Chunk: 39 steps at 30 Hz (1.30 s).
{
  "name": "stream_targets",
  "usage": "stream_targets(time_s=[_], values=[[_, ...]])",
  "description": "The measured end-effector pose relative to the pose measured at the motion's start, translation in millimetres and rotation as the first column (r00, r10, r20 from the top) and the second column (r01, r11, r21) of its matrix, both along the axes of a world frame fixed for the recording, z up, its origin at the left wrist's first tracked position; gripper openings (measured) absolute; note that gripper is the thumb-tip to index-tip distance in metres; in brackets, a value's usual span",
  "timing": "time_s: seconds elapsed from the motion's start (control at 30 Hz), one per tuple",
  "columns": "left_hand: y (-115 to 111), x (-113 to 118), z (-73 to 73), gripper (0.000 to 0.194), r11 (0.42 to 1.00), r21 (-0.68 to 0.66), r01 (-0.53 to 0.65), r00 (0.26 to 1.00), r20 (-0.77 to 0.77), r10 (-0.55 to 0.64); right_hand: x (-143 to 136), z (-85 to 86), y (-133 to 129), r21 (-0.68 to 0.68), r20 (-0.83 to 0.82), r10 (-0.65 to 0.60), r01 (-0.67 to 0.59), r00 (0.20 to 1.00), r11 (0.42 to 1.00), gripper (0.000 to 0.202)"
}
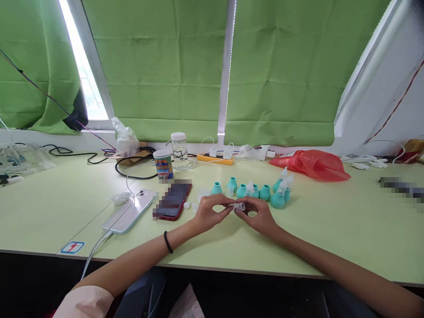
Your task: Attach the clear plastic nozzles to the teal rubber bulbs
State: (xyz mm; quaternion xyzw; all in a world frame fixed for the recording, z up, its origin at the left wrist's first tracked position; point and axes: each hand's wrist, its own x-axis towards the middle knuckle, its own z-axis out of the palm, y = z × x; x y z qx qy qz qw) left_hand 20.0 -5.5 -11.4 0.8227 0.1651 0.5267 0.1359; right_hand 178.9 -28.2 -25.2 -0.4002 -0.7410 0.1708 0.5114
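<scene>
Above the front middle of the table, a small clear plastic tube-shaped piece [240, 206] is pinched between the fingertips of my two hands. My left hand [212, 211] closes thumb and forefinger at its left end. From the other side, the fingers of my right hand [260, 215] grip it around the right end. Just beyond my hands stand several teal squeeze bulbs [264, 193] with open necks. A few at the right, such as the front teal bulb [277, 199], have translucent pointed pieces on or beside them. Small white caps [187, 205] lie left of my left hand.
A red phone [174, 201] and a white phone [130, 212] with cables lie at the left. Behind them stand a labelled tub [163, 165] and a clear jar [179, 152]. An orange power strip [215, 159] and a red plastic bag [311, 164] lie along the back.
</scene>
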Motion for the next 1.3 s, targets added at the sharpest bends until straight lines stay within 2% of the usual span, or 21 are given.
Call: stream_targets(time_s=[0.23, 0.43, 0.57, 0.73, 0.83, 1.03, 1.13, 1.23, 1.3], values=[[0.2, 0.1, -1.5, 0.013, 1.000, 0.018, 0.009, 1.000, 0.011, -0.010, 0.0, -1.4, 1.0, 0.037, 0.036, -0.018, 0.016, 0.999, 0.999, 0.013], [-0.4, 1.7, -1.0, 0.014, 0.998, 0.052, 0.027, 1.000, -0.001, -0.027, 0.5, -3.6, 1.9, 0.036, 0.001, -0.013, 0.013, 1.000, 0.999, 0.013], [0.1, 1.8, -3.8, 0.020, 0.988, 0.154, 0.002, 1.000, -0.029, 0.003, 0.3, -2.9, 1.8, -0.037, -0.069, 0.022, -0.024, 0.997, 0.999, 0.012], [-2.7, -1.2, -6.2, 0.034, 0.935, 0.352, -0.040, 0.988, -0.127, 0.090, -0.5, 0.1, -0.3, -0.194, -0.175, 0.112, -0.146, 0.978, 0.970, 0.014], [-4.2, -2.2, -7.0, 0.034, 0.919, 0.391, -0.045, 0.974, -0.186, 0.127, -1.3, 0.0, -0.4, -0.257, -0.231, 0.132, -0.192, 0.964, 0.947, 0.017], [-2.8, -1.7, -11.5, 0.022, 0.904, 0.420, -0.079, 0.971, -0.171, 0.165, -2.6, -5.4, 1.6, -0.248, -0.244, 0.144, -0.206, 0.959, 0.947, 0.019], [-6.3, -1.6, -8.9, 0.028, 0.948, 0.308, -0.084, 0.979, -0.151, 0.136, -2.2, -6.6, 2.6, -0.244, -0.253, 0.136, -0.199, 0.958, 0.949, 0.017], [-10.9, -0.6, -2.7, 0.026, 0.996, 0.020, -0.089, 0.991, -0.096, 0.090, -1.5, -6.5, 3.6, -0.213, -0.246, 0.100, -0.155, 0.964, 0.965, 0.017], [-11.6, 0.8, 0.9, 0.018, 0.981, -0.177, -0.075, 0.997, -0.039, 0.069, -1.4, -6.3, 3.8, -0.181, -0.220, 0.088, -0.130, 0.972, 0.975, 0.018]])
